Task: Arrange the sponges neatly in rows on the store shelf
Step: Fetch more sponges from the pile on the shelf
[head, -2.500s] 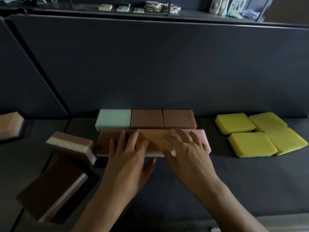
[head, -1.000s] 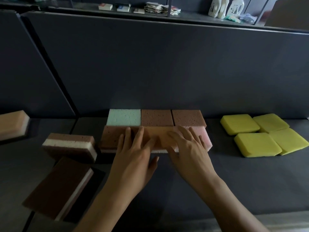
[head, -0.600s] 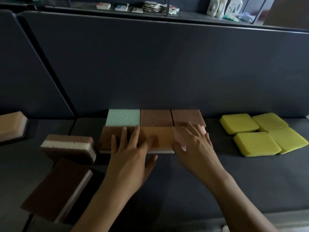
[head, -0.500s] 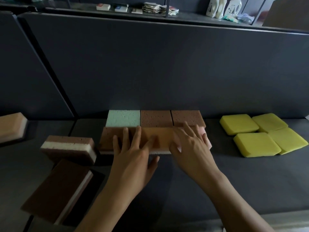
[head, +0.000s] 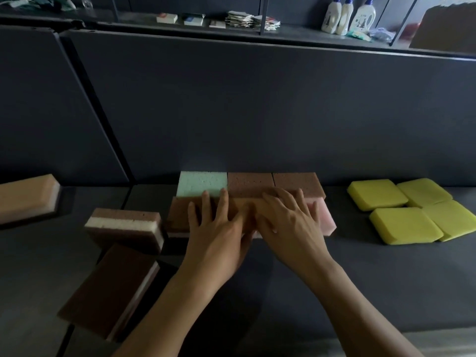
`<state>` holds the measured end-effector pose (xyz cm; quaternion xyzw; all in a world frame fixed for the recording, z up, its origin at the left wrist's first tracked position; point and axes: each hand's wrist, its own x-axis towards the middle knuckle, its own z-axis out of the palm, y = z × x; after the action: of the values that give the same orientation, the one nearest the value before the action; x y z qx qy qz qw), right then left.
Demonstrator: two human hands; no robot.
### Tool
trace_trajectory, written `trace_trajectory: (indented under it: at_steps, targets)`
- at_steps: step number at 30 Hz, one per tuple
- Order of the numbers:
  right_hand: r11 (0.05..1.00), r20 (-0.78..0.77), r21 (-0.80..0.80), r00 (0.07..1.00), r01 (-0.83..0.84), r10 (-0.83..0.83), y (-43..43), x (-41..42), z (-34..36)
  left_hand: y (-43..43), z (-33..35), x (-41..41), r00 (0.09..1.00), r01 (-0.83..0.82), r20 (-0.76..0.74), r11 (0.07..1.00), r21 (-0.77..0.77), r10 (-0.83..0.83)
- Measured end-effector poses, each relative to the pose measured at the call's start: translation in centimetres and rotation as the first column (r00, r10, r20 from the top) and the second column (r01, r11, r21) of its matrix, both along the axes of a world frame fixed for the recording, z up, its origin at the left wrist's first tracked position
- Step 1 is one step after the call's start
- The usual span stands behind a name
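On the dark shelf (head: 360, 279) a back row holds a mint green sponge (head: 202, 183) and two brown sponges (head: 249, 182) (head: 296, 182) against the back panel. In front lies a second row: a brown sponge (head: 177, 215), an orange one mostly under my hands, and a pink sponge (head: 325, 217). My left hand (head: 219, 228) lies flat, fingers spread, on the brown and orange sponges. My right hand (head: 288, 220) lies flat on the orange and pink ones. Neither hand grips anything.
Two loose brown-and-white sponges (head: 126, 228) (head: 108, 287) lie tilted at the left, with an orange sponge (head: 28, 197) further left. Several yellow sponges (head: 404, 225) sit grouped at the right. An upper shelf carries white bottles (head: 345, 16) and small packs (head: 252, 20).
My right hand slid from the pink sponge's right end back toward the middle. Both hands now rest close together on the front row, whose sponges sit tighter against the back row.
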<state>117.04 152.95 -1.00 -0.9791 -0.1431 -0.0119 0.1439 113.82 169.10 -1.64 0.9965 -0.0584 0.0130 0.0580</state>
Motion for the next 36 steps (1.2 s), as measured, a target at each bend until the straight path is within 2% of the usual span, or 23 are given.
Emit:
trace_trajectory:
  at_steps: [3,7,9,11,14,18,21,27,33,36]
  targets:
    - [1.000,0.038,0.012,0.999,-0.020,0.019,-0.3,0.3,0.0,-0.1,0.1,-0.1,1.000,0.007,-0.023,1.000,-0.007,-0.007]
    - [0.996,0.069,0.056,0.995,0.063,-0.067,-1.1,0.5,0.3,-0.2,0.8,-0.2,0.998,0.004,-0.055,1.000,0.000,-0.004]
    - [0.998,0.060,0.066,0.998,0.016,-0.020,-0.9,0.6,0.5,-0.2,1.1,-0.3,0.997,0.013,-0.079,1.000,-0.005,-0.013]
    - [0.988,0.066,0.150,0.998,-0.024,0.015,-1.2,0.6,0.9,-0.2,1.4,-0.1,0.996,0.005,-0.090,1.000,-0.020,-0.007]
    - [0.954,0.074,0.301,0.996,0.015,-0.039,-3.2,0.1,1.1,-1.0,2.1,0.0,0.999,-0.005,-0.044,0.997,-0.071,0.002]
    - [0.922,0.151,0.385,0.984,0.029,-0.094,-7.9,-0.9,1.3,-4.6,3.0,-0.5,0.989,0.123,0.096,0.979,-0.163,-0.109]
    - [0.923,0.222,0.383,0.967,0.035,-0.128,-11.6,-1.2,1.6,-8.2,3.1,0.3,0.975,0.179,0.163,0.967,-0.183,-0.150]
    - [0.939,0.262,0.343,0.960,-0.002,-0.093,-20.9,-0.4,2.3,-17.7,3.5,1.3,0.965,0.239,0.166,0.944,-0.227,-0.204]
    - [0.961,0.186,0.270,0.977,0.053,-0.106,-30.7,2.9,1.7,-28.4,3.2,4.3,0.958,0.267,0.157,0.949,-0.169,-0.241]
    - [0.983,0.124,0.184,0.991,0.021,-0.044,-33.8,4.7,1.3,-32.1,2.4,5.6,0.966,0.243,0.117,0.965,-0.097,-0.231]
